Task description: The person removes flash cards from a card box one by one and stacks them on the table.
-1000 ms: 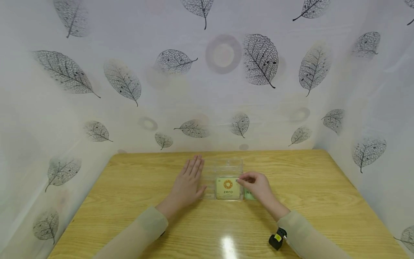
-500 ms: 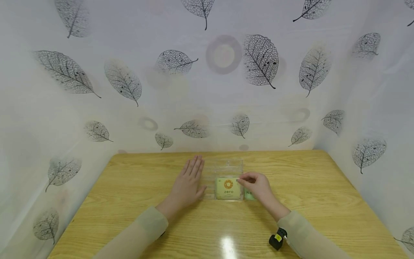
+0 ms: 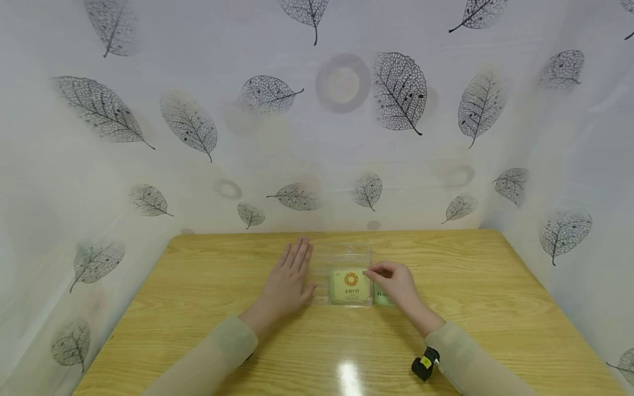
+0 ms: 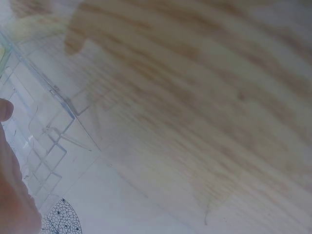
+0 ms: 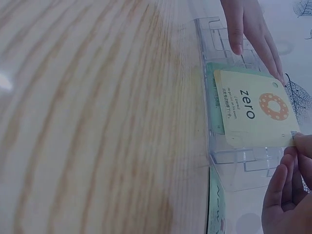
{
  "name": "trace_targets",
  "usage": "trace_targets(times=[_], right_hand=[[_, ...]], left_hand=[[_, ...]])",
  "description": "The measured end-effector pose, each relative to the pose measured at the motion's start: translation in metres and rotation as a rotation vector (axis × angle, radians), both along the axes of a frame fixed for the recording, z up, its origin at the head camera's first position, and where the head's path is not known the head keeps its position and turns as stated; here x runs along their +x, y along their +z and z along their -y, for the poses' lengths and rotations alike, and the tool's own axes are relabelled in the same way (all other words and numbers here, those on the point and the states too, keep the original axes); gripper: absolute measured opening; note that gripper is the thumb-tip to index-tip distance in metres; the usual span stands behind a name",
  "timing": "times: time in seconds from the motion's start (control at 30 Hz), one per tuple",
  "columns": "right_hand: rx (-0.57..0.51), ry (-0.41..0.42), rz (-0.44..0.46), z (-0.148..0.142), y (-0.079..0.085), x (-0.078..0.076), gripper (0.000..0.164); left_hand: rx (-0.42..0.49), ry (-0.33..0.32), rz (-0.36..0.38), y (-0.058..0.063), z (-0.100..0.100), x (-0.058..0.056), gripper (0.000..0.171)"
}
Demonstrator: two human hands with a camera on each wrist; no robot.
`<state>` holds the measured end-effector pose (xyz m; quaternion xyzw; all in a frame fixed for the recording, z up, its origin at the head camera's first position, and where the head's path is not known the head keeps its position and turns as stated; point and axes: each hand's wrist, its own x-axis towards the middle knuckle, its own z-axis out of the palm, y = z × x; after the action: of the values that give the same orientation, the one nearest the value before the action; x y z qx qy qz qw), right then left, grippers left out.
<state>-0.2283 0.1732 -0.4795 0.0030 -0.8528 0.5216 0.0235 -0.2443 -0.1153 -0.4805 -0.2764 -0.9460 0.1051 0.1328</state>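
Observation:
A pale yellow flash card [image 3: 351, 287] printed "zero" with an orange ring sits over the right part of a clear plastic box [image 3: 349, 251]. My right hand [image 3: 398, 285] pinches this card at its upper right corner between thumb and finger. In the right wrist view the yellow card [image 5: 258, 108] is tilted above a green card [image 5: 216, 92] in the box. Fingers straight, my left hand [image 3: 287, 283] rests at the box's left side. A green card [image 3: 383, 296] reading "Ne…" lies just right of the box, partly hidden by my right hand.
The wooden table [image 3: 208, 297] extends around the box on all sides. A white curtain [image 3: 297, 143] with leaf prints hangs behind it and along both sides. A black strapped device [image 3: 425, 364] is on my right wrist.
The yellow card has shifted slightly up and to the right in my right hand, and its corner has lifted. My left hand has stayed in place.

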Motion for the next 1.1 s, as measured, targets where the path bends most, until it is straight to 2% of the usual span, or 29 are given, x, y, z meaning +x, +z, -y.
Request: trace_targets(times=[0.77,1.1], right_hand=[[-0.025,-0.013,-0.003,-0.002,0.007,-0.001,0.018],[-0.037,-0.004,-0.007,-0.005,0.012,-0.001,0.019]], left_hand=[[0.015,-0.005,-0.014,0.0,0.0,0.0,0.091],[0.016,0.002,0.011,0.0,0.0,0.001,0.091]])
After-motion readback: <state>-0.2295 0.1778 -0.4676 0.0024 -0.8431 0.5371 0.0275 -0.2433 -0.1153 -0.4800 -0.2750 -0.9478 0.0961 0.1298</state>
